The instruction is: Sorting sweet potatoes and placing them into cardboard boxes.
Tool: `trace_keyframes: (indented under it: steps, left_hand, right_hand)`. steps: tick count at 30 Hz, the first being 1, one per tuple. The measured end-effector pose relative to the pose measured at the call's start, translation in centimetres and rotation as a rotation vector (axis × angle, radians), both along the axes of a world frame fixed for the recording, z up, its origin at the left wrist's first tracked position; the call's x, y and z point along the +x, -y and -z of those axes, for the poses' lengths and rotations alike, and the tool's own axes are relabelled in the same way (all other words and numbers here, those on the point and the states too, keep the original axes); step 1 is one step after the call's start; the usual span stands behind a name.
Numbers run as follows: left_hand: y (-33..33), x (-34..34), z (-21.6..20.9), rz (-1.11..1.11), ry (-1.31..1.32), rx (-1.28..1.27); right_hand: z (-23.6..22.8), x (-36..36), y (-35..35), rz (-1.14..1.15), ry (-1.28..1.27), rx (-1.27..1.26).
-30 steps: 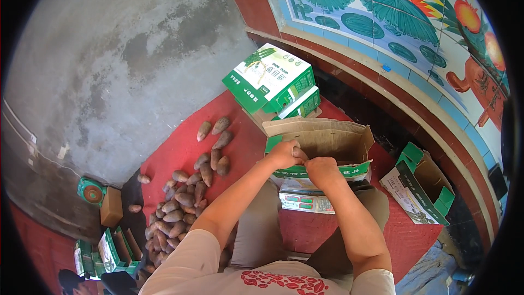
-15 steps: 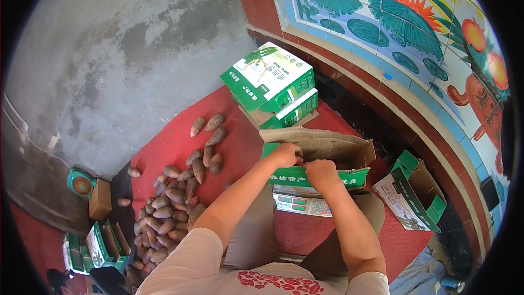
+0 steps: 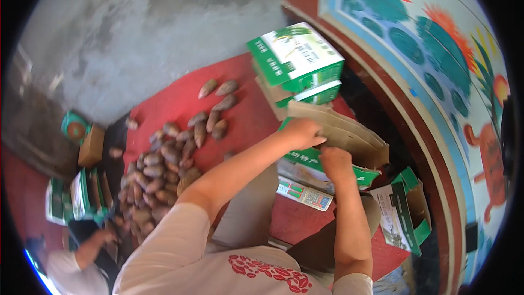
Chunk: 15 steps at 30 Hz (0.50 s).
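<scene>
In front of me an open cardboard carton (image 3: 305, 159), green outside and brown inside, rests over a digital scale (image 3: 305, 193). My left hand (image 3: 304, 133) is closed at the carton's near rim. Close beside it to the right, my right hand (image 3: 336, 163) is also closed on that rim. Both sets of fingertips go partly out of sight behind the cardboard. Inside the carton I see brown walls; its bottom is hidden from me. To the left lies a heap of brown, elongated tubers (image 3: 154, 172), with several more spread farther back on the red cloth (image 3: 254, 131).
Closed green-and-white cartons (image 3: 297, 54) are stacked at the back. Another open carton (image 3: 401, 213) stands right. At far left are a teal dial scale (image 3: 75, 125), a brown box (image 3: 91, 146) and more cartons (image 3: 87, 194). Another person's arm (image 3: 94, 247) reaches toward the heap.
My view has swung, so the room appears turned. Both hands stay at the carton's rim. At lower left, another person's arm and body have come into view beside the heap.
</scene>
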<state>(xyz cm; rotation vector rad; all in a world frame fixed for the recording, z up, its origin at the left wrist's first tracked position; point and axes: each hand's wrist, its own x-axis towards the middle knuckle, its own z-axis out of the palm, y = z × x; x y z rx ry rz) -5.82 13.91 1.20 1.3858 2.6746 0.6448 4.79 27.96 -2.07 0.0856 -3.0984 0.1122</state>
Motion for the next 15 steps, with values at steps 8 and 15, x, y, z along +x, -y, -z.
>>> trace_keyframes:
  steps: [8,15]
  left_hand:
    - [-6.2,-2.2,-6.6,-0.089,-0.016,-0.105]
    - [-10.6,-4.0,-8.8,-0.211,0.066,-0.148]
  right_hand:
    - [-0.4,-0.3,-0.6,-0.056,-0.037,0.05]
    - [-0.1,-0.7,-1.8,-0.087,0.043,-0.031]
